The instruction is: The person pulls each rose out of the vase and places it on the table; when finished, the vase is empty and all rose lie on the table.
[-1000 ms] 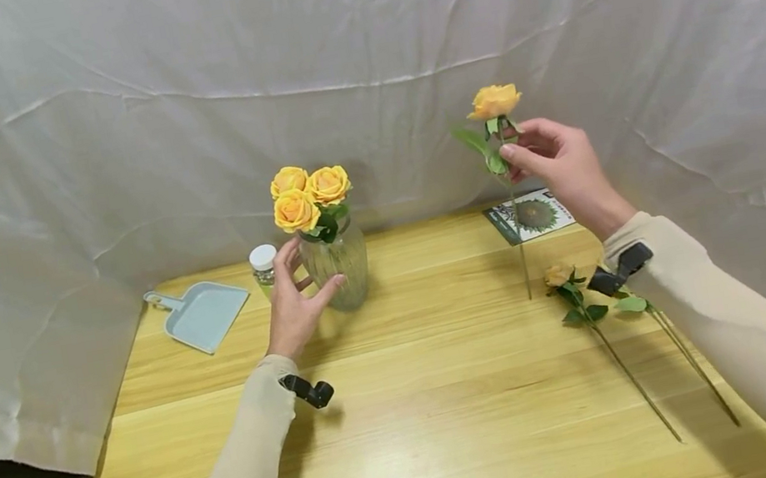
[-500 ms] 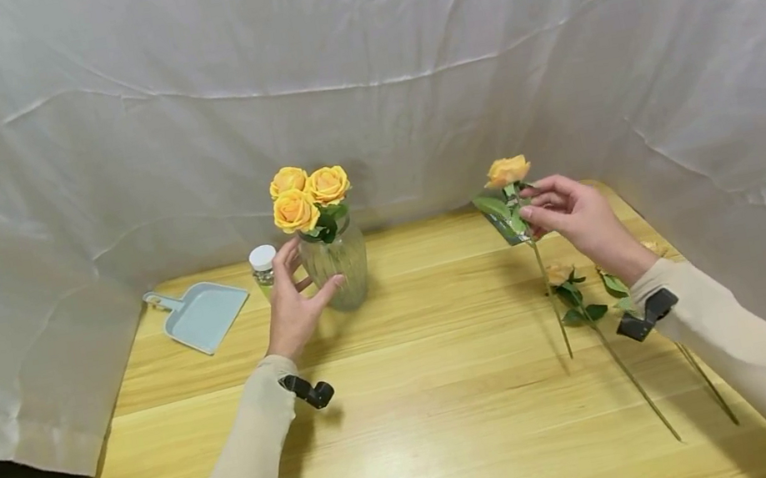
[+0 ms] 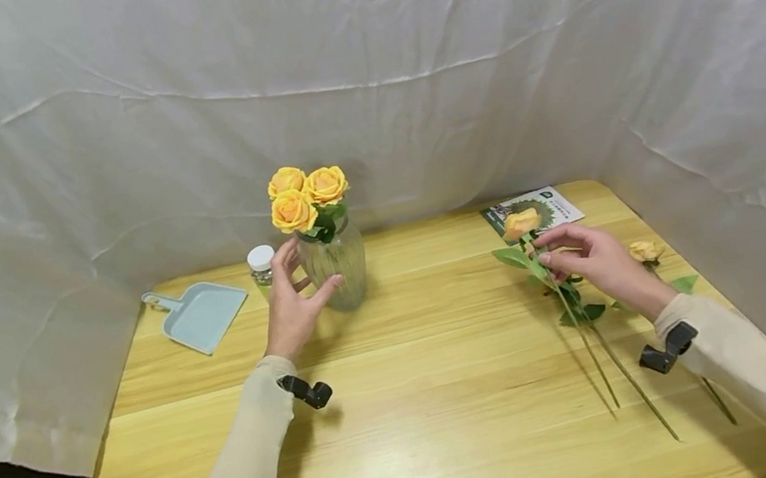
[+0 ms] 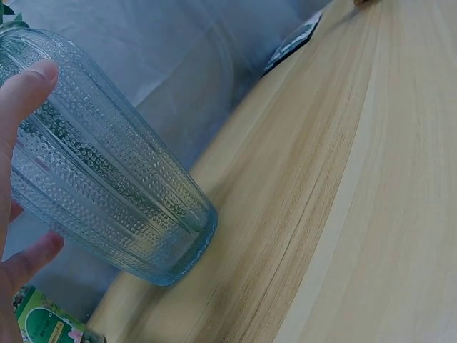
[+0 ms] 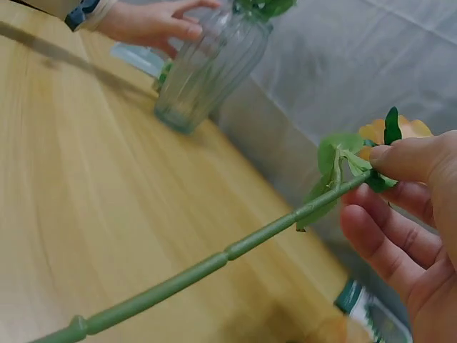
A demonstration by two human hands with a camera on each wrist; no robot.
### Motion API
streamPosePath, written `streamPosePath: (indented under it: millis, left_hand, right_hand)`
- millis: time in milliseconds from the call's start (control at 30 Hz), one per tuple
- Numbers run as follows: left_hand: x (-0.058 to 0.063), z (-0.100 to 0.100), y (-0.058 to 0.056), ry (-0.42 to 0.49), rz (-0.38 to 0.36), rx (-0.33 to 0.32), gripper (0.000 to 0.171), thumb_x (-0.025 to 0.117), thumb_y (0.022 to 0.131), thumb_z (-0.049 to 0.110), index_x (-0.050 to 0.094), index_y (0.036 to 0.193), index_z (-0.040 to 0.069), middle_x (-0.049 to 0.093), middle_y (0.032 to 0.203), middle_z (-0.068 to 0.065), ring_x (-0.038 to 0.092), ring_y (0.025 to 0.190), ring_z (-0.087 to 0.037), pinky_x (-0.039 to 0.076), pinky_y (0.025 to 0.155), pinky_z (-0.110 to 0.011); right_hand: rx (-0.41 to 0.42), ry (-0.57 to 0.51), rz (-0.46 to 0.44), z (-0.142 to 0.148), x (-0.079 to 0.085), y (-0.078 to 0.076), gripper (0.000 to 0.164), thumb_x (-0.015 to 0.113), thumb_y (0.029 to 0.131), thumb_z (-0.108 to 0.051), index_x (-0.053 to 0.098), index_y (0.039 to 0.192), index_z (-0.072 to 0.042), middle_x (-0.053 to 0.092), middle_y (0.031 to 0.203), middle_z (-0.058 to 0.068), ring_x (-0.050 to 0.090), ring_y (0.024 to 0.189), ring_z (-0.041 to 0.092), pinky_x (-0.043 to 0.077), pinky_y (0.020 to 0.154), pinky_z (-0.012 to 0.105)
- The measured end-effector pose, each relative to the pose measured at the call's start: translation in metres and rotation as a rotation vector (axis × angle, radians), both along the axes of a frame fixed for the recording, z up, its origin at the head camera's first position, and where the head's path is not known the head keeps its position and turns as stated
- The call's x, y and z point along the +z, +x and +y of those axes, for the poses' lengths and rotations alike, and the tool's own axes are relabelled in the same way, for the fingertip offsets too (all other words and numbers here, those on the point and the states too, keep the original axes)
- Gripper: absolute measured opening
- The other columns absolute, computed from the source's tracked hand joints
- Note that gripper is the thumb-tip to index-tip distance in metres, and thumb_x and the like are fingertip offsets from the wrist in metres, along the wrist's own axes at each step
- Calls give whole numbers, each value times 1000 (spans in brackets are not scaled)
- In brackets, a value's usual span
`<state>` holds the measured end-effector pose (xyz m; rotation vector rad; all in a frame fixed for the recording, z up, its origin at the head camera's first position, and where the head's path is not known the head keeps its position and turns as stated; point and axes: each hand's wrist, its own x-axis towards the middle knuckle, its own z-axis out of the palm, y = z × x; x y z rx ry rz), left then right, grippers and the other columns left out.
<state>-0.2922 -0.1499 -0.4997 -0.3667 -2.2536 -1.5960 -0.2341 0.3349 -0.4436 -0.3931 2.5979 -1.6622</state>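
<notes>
My left hand (image 3: 292,298) holds the side of a clear ribbed glass vase (image 3: 345,266), its thumb across the front. The vase stands upright with three yellow roses (image 3: 294,210) in it. In the left wrist view the textured glass vase (image 4: 107,164) shows down to its base. My right hand (image 3: 596,262) pinches a yellow artificial rose (image 3: 522,224) by its green stem, just under the bloom. That stem (image 5: 235,246) slants across the right wrist view. Below the hand lies another rose (image 3: 571,305), its bloom hidden by the held one.
A further rose (image 3: 647,251) lies at the right, partly under my right forearm. A printed card (image 3: 560,205) lies at the back right. Left of the vase stand a white-capped bottle (image 3: 260,259) and a pale blue dustpan (image 3: 207,315). Grey cloth (image 3: 373,88) hangs behind the table.
My right hand has come down and slightly right with the rose, from above the card to over the lying rose. The left hand and vase stay put.
</notes>
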Motion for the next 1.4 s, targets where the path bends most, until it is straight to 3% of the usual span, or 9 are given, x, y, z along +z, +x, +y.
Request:
streamPosePath:
  millis: [300,533,733,1033,1400]
  left_hand:
    - [0,-2,-1,-8,8,-6,92,91,92,32,32,164,32,41,171,-9,47,155,-35,57,116,-57]
    - [1,-2,-1,-4,10,-8,92,91,92,30,33,164,30,41,171,-9,47,155,-35,57,115,-58]
    - [2,-1,-2,0,6,-15,92,91,93,30,32,164,30,41,171,-7,47,155,-34,56,115,-59]
    - [1,-1,-1,-4,1,-9,91,90,93,33,32,164,32,40,171,-8,46,156,-34,56,115,-60]
    - [0,-2,0,-5,2,-12,93,90,94,29,31,165,30,40,171,-9,46,156,-35,56,115,-61]
  right_hand:
    - [0,42,-78,16,-28,16,38,71,109,-23,65,140,-2,77,111,-4,74,82,16,69,73,39]
    - [66,65,-126,15,-47,18,39,70,109,-22,65,143,-3,69,139,16,73,82,19,69,64,44]
    - [88,82,-196,12,-59,17,41,70,108,-17,64,145,-1,61,136,30,71,69,21,69,62,42]
    - [72,104,-274,11,-64,16,44,71,107,-12,61,147,0,61,134,32,72,68,24,70,64,41]
    - [71,134,-268,6,-63,16,44,72,105,-8,61,146,2,65,122,26,71,67,26,69,62,40]
